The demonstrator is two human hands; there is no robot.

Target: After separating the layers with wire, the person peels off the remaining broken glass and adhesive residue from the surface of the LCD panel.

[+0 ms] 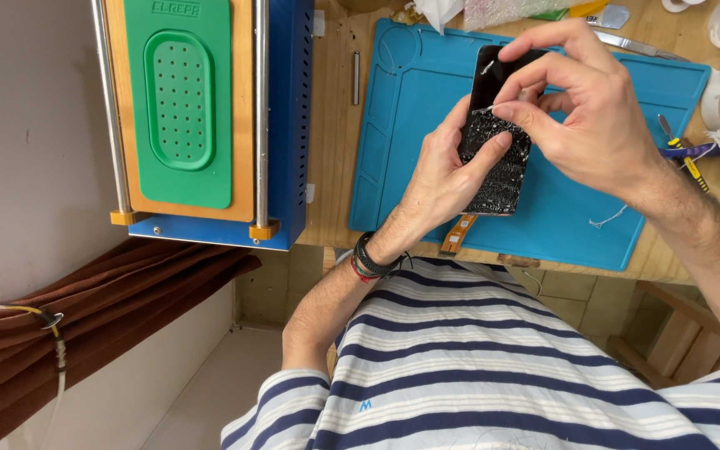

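My left hand point(446, 172), with dark bands on its wrist, holds a black phone screen panel point(500, 171) upright over the blue work mat point(406, 108). The glass is badly cracked on its lower half. An orange flex cable point(457, 234) hangs from the panel's near end. My right hand point(581, 112) is over the panel's upper part, with thumb and forefinger pinched on a thin pale sliver at the glass surface. My left thumb presses on the cracked face.
A blue machine with a green perforated pad point(181, 100) stands at the left of the wooden table point(331, 150). A metal rod point(356, 77) lies beside the mat. Small hand tools point(683, 154), rolls of tape point(714, 92) and plastic wrap point(502, 10) sit at the right and far edge.
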